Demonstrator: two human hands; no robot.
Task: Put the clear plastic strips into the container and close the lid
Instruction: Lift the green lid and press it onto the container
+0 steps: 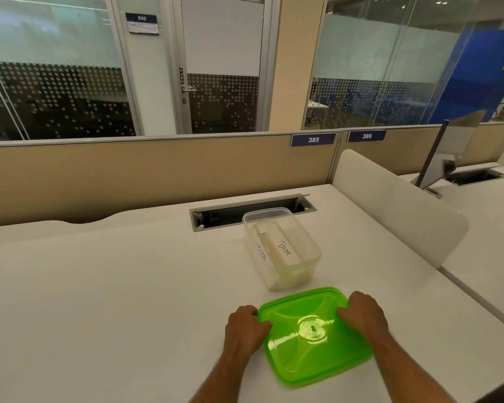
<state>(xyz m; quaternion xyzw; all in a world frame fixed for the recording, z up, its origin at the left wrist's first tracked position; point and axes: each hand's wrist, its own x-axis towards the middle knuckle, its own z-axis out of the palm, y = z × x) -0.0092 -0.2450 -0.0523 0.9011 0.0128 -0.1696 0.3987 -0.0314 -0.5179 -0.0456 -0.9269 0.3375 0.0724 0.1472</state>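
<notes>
A clear plastic container (282,280) stands open on the white desk, right of centre. Inside it lie clear strips (284,249) with handwritten labels, one reading "BEAR". Just in front of it is the green lid (303,356), slightly blurred, with a round vent knob in its middle. My left hand (245,330) grips the lid's left edge and my right hand (362,314) grips its far right edge. Whether the lid rests on the desk or is lifted off it I cannot tell.
A recessed cable slot (252,210) with an open flap runs behind the container. A beige partition (157,170) backs the desk and a white rounded divider (396,210) bounds it on the right. A tilted monitor (448,146) stands on the neighbouring desk.
</notes>
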